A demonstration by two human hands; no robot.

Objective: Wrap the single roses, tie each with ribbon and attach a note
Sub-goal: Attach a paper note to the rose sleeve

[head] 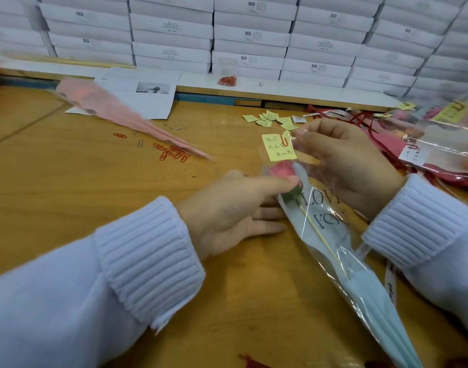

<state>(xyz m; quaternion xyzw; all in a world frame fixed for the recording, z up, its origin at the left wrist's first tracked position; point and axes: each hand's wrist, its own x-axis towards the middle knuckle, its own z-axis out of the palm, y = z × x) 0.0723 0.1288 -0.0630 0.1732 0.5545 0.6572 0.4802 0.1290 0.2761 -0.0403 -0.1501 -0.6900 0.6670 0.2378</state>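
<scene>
Left hand (227, 211): mostly open, with one digit stretched out and pressing on the rose (282, 170) through the film. The other fingers lie straight along the tabletop (94, 187).
Right hand (344, 166): fingertips pinch the top edge of the clear wrap (333, 235), right beside the clip.
Rose: in the middle of the scene inside the wrap, bloom pointing far, stem running near and right over pale blue paper.
Note (278, 151): yellow and handwritten, sitting at the wrap's far mouth with a red paper clip (284, 140) hooked over its top edge.
Step in hand: looks like attaching the note, so we're late in this rose's round.
Doing it well: keep the left hand's pressure on the bloom so the wrap can't skate. Hold the film taut with the right. Seat the clip fully over note and film together, or it grips paper alone.
Watch for: a skewed note, or film creasing at the pinch.
Ribbon: a white strip (390, 281) shows near the right cuff, but I can't tell if it's tied.
Supplies: spare notes (272, 119) just beyond, loose clips (174, 152) to the left.
Finished roses (426, 155): heaped at the right.
</scene>
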